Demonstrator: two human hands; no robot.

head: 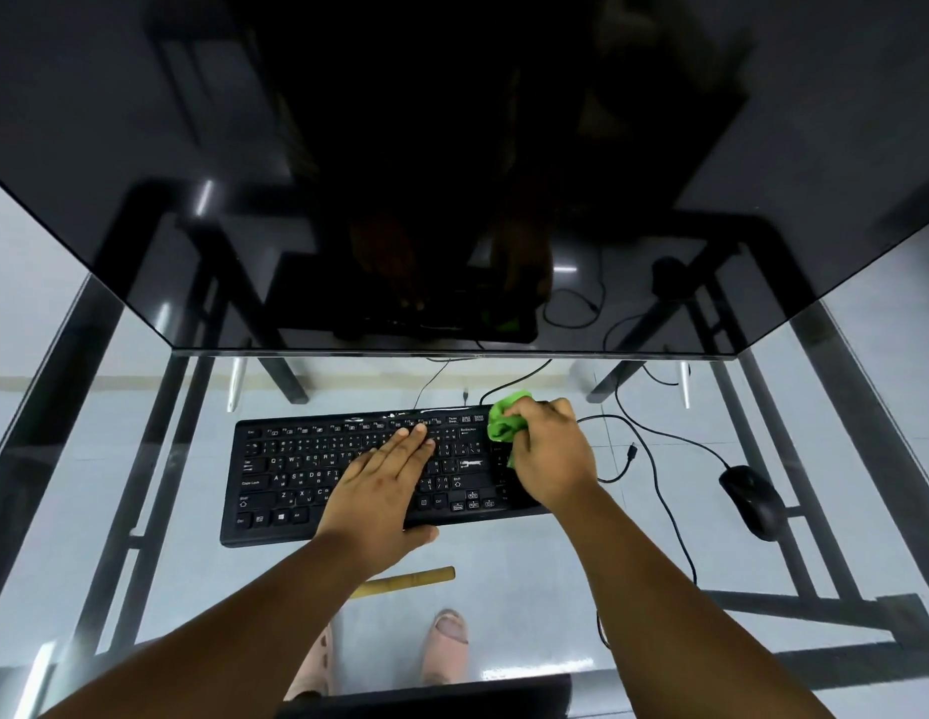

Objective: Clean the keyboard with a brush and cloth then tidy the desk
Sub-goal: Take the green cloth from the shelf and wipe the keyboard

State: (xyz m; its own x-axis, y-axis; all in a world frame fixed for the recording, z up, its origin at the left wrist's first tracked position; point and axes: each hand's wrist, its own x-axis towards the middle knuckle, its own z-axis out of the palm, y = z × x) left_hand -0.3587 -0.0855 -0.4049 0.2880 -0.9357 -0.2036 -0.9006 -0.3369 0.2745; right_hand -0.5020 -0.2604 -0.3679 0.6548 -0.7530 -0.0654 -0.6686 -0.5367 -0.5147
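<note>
Flat and open, the left hand (384, 482) presses the keyboard (296, 474) mid-desk, likely to steady it. Further right, the right hand (548, 454) clutches a bunched green cloth (501, 420) against its far-right keys, wiping.

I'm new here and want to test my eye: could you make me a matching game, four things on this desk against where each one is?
Things:
1. cloth
2. brush
3. mouse
4. left hand

Places:
A. flat on the keyboard's middle keys
B. right of the keyboard, on the glass
C. bunched in the right hand
D. in front of the keyboard, partly under the left forearm

Pairs: 1-C, 2-D, 3-B, 4-A
</note>
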